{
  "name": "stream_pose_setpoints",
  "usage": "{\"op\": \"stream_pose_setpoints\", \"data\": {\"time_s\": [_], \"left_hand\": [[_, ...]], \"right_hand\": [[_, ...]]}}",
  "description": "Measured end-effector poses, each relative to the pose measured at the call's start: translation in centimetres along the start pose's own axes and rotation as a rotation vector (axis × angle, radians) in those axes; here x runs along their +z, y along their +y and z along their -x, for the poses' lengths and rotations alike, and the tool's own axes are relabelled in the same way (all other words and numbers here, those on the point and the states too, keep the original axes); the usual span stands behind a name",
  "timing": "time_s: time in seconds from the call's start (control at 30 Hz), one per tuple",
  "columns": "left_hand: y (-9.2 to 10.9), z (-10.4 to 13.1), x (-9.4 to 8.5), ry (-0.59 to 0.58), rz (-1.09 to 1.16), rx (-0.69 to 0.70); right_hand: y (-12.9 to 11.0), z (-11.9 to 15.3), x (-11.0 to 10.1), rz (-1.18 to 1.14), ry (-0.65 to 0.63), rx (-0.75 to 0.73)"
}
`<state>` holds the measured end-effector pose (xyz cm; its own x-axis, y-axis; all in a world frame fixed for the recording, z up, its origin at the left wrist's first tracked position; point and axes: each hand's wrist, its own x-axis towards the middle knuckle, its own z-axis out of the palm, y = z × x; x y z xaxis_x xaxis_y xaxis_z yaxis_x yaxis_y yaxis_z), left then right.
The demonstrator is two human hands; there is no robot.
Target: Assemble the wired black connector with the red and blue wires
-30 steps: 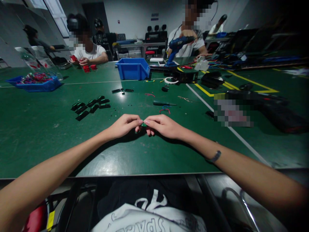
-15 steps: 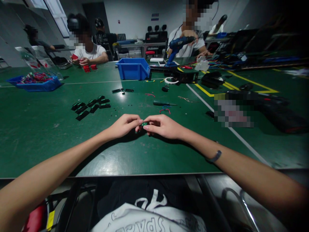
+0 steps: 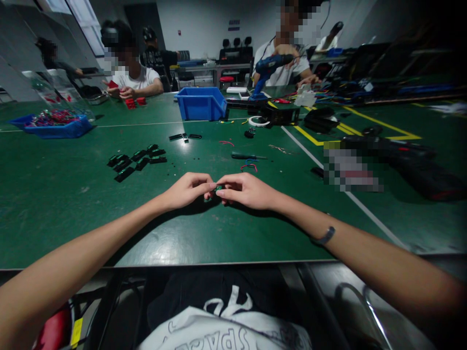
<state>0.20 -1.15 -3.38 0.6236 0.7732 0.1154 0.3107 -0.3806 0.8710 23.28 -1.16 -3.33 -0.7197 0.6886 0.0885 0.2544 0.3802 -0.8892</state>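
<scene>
Your left hand (image 3: 189, 189) and right hand (image 3: 248, 189) pinch one small green part (image 3: 219, 188) between them over the desk (image 3: 175, 243), probably because it's too tiny for a fuller grip. The black pieces (image 3: 137, 161) sit grouped farther left, likely leaving you working room.

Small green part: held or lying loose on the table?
Held: the small green part shows between the left hand and right hand where they meet, mostly covered.

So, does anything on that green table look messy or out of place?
A little: loose wire bits lie strewn around the screwdriver, like stray scraps, whereas the black parts sit grouped together. I see no clear damage.
</scene>
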Motion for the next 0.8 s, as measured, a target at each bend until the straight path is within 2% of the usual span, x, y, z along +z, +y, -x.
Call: {"op": "stream_pose_setpoints", "data": {"time_s": [0.8], "left_hand": [[0.2,0.12,-0.43,-0.043,0.003,0.017]], "right_hand": [[-0.07,0.12,0.07,0.003,0.02,0.002]]}}
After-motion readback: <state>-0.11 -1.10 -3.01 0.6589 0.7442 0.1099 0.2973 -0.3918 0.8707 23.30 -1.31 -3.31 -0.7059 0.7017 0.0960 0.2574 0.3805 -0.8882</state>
